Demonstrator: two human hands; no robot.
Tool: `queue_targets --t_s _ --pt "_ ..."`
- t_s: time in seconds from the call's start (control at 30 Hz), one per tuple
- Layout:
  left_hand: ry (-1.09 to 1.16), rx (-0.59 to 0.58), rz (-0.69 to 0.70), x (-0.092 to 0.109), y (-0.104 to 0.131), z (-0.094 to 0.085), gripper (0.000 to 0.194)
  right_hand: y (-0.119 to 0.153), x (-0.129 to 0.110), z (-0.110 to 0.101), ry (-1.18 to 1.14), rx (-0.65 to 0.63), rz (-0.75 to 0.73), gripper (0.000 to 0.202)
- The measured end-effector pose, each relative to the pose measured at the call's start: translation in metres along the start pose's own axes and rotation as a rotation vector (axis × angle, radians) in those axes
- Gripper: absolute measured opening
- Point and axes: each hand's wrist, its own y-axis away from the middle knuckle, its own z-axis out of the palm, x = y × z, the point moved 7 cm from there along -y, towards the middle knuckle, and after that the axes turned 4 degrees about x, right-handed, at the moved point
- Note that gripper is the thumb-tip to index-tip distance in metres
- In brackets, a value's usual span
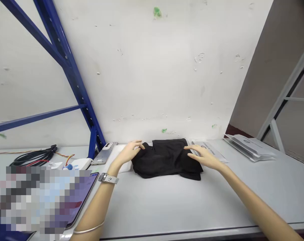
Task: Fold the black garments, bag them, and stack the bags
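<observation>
A black piece of cloth (164,160), perhaps a folded garment, lies in a loose, wrinkled bundle on the grey table near the wall. At its upper left edge is my left hand (129,152), palm down with the fingers stretched out and slightly curved. My right hand (204,156) reaches over the cloth's right side, its fingers spread and their tips at the black fabric. Neither hand visibly pinches the cloth; whether the fingertips press on it is hard to tell. Behind my right hand lies a flat printed packet (214,152), partly covered.
A silver phone (104,154) rests left of my left hand, near a white sheet (121,168). Black cable (35,157) is coiled farther left, behind a purple-screened device (83,194). Several printed packets (249,147) are stacked at right. A blue metal frame (78,85) rises at left.
</observation>
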Motion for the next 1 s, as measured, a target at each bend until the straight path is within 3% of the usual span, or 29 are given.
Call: queue_targets --t_s 0.1,0.17,0.3,0.4,0.53,0.63,0.73,0.87,1.0 --pt "-0.018 -0.01 0.067 0.028 -0.005 0.031 0.033 -0.021 -0.01 0.039 0.054 -0.042 -0.075 0.045" --pt "-0.102 -0.069 0.045 0.033 -0.004 0.061 0.038 -0.031 -0.007 0.069 0.16 -0.109 -0.059 0.052" --pt "-0.269 -0.241 -0.083 0.011 0.004 0.107 0.065 -0.033 0.01 0.111 0.397 -0.256 0.003 0.059" --pt "-0.283 -0.292 -0.113 -0.003 0.009 0.117 0.073 -0.028 0.015 0.118 0.505 -0.277 -0.014 0.061" --pt "-0.279 -0.28 -0.098 -0.005 0.01 0.118 0.072 -0.03 0.012 0.103 0.478 -0.157 -0.057 0.056" --pt "-0.286 -0.26 -0.085 -0.003 0.01 0.117 0.071 -0.035 0.017 0.065 0.46 0.122 -0.09 0.045" --pt "-0.295 -0.234 -0.066 -0.002 0.01 0.117 0.071 -0.036 0.043 0.026 0.594 0.33 0.03 0.032" --pt "-0.289 -0.227 -0.057 -0.002 0.01 0.117 0.07 -0.032 0.076 0.002 0.725 0.322 0.188 0.019" --pt "-0.288 -0.203 -0.041 -0.001 0.01 0.116 0.067 -0.028 0.083 -0.007 0.771 0.339 0.223 0.009"
